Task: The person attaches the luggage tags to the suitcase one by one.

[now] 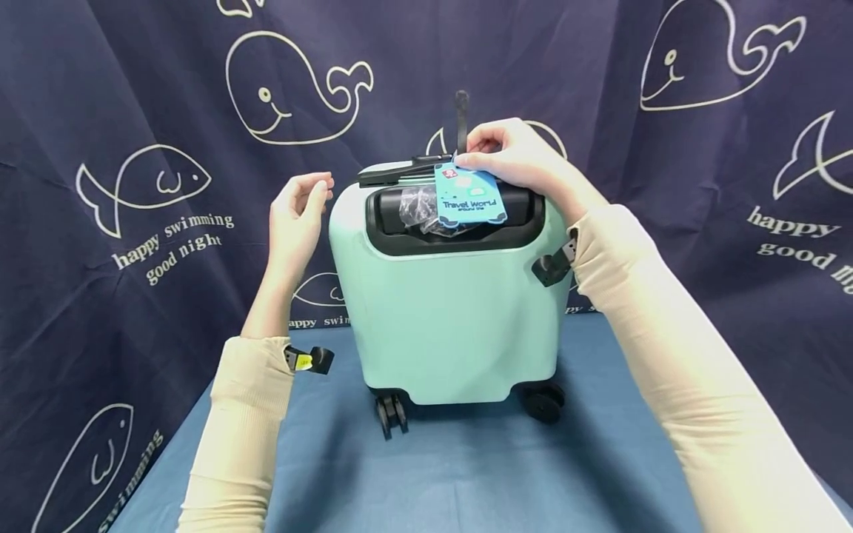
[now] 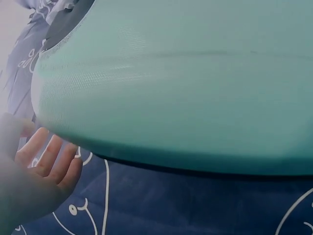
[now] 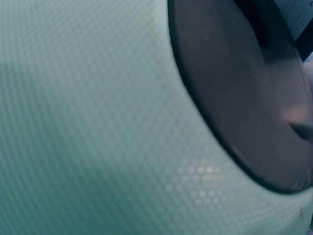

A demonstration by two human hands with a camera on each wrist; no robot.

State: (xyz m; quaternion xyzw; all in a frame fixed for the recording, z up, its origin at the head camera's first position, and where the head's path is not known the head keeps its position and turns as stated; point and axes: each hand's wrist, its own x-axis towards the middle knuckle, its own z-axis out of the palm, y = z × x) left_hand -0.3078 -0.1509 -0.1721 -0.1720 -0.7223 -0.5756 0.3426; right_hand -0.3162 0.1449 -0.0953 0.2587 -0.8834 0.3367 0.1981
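A mint-green suitcase (image 1: 460, 326) stands upright on its wheels, a black recessed panel (image 1: 520, 235) near its top. A blue luggage tag (image 1: 469, 200) printed "Travel World" hangs over that panel, partly covering crumpled clear plastic (image 1: 418, 207). My right hand (image 1: 523, 159) pinches the tag at its top edge, beside a thin black strap (image 1: 462, 122) that sticks straight up. Off the suitcase's upper left corner, my left hand (image 1: 296, 218) is raised with loosely bent fingers and holds nothing. In the left wrist view its fingers (image 2: 49, 156) are close by the suitcase's edge.
A black top handle (image 1: 393, 176) runs along the suitcase's upper edge. Blue cloth (image 1: 440, 474) covers the table beneath. Behind hangs a dark navy curtain (image 1: 413, 59) with white whale and fish drawings. Small black cameras sit at both sleeve cuffs.
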